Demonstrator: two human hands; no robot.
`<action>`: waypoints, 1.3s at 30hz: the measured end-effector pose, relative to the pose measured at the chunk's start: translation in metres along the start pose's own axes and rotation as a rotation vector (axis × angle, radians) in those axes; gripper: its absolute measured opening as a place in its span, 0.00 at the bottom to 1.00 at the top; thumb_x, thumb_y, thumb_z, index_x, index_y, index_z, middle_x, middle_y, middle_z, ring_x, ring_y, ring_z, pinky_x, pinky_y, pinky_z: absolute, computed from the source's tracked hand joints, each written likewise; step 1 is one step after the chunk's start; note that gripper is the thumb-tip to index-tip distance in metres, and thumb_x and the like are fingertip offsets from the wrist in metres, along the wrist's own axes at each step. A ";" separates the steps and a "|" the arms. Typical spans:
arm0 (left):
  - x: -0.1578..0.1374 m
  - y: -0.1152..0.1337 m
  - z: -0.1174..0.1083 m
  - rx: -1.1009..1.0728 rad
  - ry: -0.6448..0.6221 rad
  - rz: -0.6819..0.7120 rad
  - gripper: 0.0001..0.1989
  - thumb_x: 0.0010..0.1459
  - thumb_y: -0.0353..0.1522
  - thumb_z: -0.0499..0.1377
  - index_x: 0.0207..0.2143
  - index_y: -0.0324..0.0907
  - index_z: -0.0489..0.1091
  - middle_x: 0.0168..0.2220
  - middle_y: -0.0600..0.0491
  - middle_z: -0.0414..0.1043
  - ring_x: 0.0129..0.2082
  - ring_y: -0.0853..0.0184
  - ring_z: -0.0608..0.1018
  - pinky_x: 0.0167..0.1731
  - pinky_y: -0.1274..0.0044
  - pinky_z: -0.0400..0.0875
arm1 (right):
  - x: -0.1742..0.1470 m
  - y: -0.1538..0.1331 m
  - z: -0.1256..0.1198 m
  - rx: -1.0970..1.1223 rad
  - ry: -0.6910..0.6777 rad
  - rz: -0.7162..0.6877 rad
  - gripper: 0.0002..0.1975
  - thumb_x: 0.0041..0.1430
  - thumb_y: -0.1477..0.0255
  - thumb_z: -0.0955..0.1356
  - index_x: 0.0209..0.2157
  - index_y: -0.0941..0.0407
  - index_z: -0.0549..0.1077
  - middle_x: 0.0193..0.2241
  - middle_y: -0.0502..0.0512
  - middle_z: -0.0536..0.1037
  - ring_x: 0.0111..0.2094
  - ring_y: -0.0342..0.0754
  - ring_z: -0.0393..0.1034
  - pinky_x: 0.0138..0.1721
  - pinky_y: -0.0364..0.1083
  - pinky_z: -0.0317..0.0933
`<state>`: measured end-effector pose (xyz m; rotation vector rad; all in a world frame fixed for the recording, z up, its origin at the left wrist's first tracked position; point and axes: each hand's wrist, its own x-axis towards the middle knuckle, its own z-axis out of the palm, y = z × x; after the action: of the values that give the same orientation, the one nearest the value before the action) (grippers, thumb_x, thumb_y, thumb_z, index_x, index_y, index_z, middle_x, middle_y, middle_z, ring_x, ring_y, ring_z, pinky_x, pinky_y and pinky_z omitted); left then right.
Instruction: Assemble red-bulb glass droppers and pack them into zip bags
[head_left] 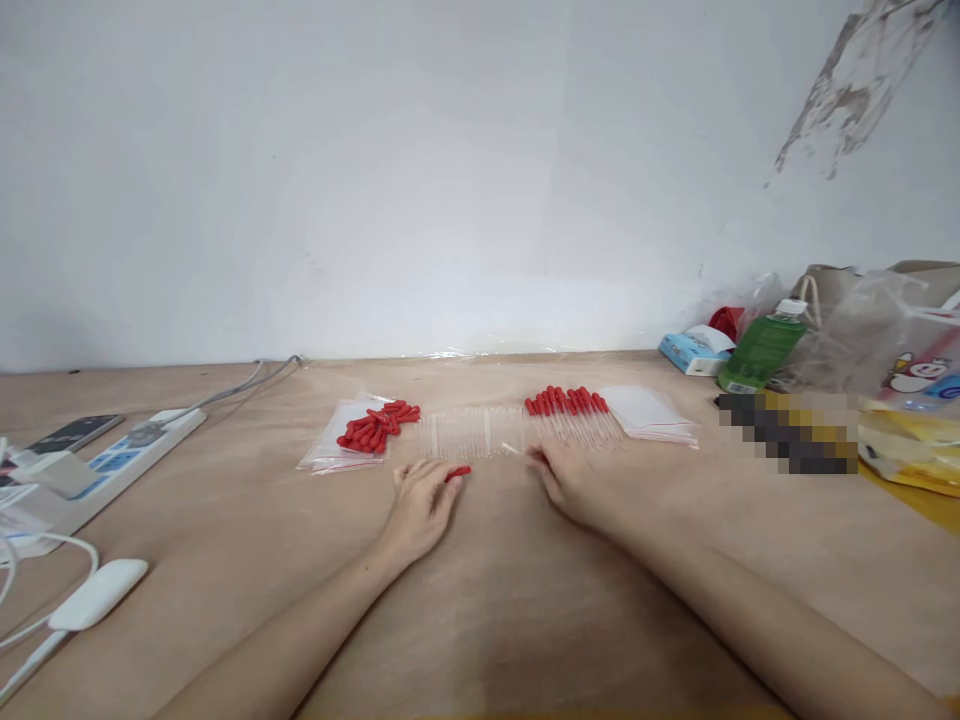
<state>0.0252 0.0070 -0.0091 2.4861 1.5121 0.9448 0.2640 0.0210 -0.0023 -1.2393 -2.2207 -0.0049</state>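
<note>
Grip of left hand (421, 500) pinches red bulb (459, 472); whether right hand (568, 483) holds anything, I cannot tell.

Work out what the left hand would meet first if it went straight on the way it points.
The left hand, holding a red cap, would probably meet the row of clear tubes first, though depth is hard to judge here.

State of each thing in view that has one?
Left hand: holding a red bulb
Right hand: hold unclear
Loose red bulbs: heaped mostly on plastic bags
Bare clear tubes: lying in a row
Bulb-topped tubes: bulbs on, lying together
Green bottle: capped
Tissue box: open, tissue showing
Power strip: grey plug inserted
</note>
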 end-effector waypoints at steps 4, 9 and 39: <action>-0.001 0.016 0.003 -0.060 -0.064 0.018 0.10 0.58 0.37 0.50 0.37 0.46 0.69 0.33 0.55 0.73 0.35 0.67 0.70 0.40 0.71 0.51 | -0.020 0.000 0.011 0.033 0.072 -0.233 0.12 0.60 0.75 0.57 0.43 0.56 0.67 0.33 0.55 0.73 0.34 0.46 0.65 0.40 0.47 0.55; -0.002 0.017 0.003 -0.063 -0.053 0.033 0.10 0.57 0.37 0.51 0.36 0.46 0.70 0.32 0.56 0.74 0.34 0.68 0.71 0.41 0.70 0.50 | -0.020 -0.004 0.018 0.041 0.095 -0.323 0.11 0.60 0.76 0.58 0.41 0.57 0.68 0.30 0.54 0.73 0.33 0.44 0.65 0.41 0.48 0.53; -0.006 0.015 0.004 -0.132 -0.137 0.311 0.08 0.57 0.35 0.52 0.34 0.43 0.70 0.26 0.56 0.72 0.28 0.69 0.71 0.43 0.69 0.52 | -0.026 -0.020 0.019 -0.073 0.036 -0.354 0.11 0.53 0.80 0.59 0.34 0.56 0.70 0.23 0.50 0.67 0.24 0.41 0.56 0.37 0.47 0.42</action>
<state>0.0367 -0.0049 -0.0094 2.6725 1.0080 0.8589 0.2492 -0.0052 -0.0254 -0.8598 -2.3967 -0.2462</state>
